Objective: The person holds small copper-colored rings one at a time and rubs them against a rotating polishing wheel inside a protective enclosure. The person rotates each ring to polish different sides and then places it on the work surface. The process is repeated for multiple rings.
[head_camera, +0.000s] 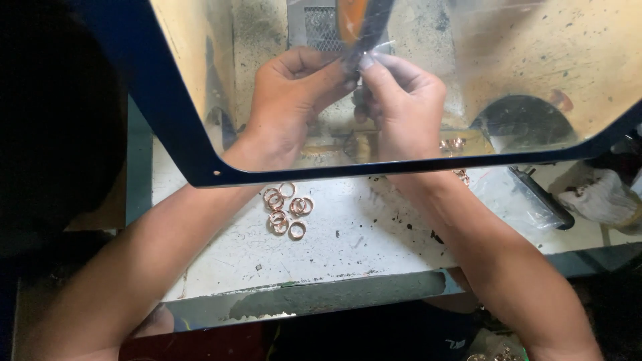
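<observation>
Up close from the head camera, both forearms reach away from the viewer over a pale, scuffed worktop [374, 234] and pass under a clear shield with a dark blue frame [194, 160], so the hands are seen through the smeared, reflective pane.

Left hand [287, 100]: the wrist bends slightly inward, knuckles up, the hand raised at the far middle of the scene. Its fingers are curled tight together, tips pinching toward the thumb against a small dark piece [353, 60] held between the two hands. What that piece is cannot be made out through the glare.

Right hand [401, 100]: it mirrors the other, just beside it and touching at the fingertips. The forefinger and thumb are pressed closed on the same small dark piece; the remaining fingers are folded loosely under. Above the fingertips hangs a dark and orange machine part [358, 20], in front of a grey perforated panel [321, 27].

Near the left forearm, on the worktop just outside the shield, lies a loose cluster of thin copper-coloured rings [287, 208], round, shiny, some overlapping. A few more rings [453, 143] show behind the pane to the right of the right hand. At the right edge lies a crumpled clear plastic bag [515, 197] and, farther right, a grubby white cloth glove [602, 194]. The bench surface is speckled with dark grit and chipped along its near metal edge.
</observation>
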